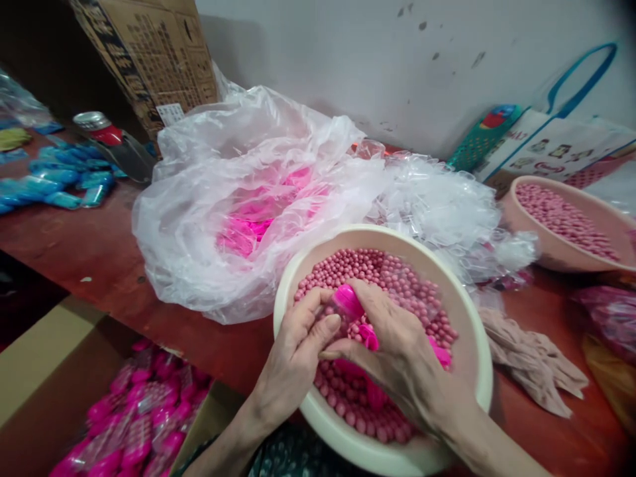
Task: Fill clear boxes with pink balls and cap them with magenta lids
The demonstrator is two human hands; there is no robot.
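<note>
Over the cream bowl of pink beads, left hand and right hand together grasp a bright pink plastic piece.

Bare left hand, right hand

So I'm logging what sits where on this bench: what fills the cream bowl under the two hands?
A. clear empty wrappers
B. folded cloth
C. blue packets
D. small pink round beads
D: the cream bowl is full of small pink round beads, and the left hand and right hand hold bright pink pieces over them.
</note>
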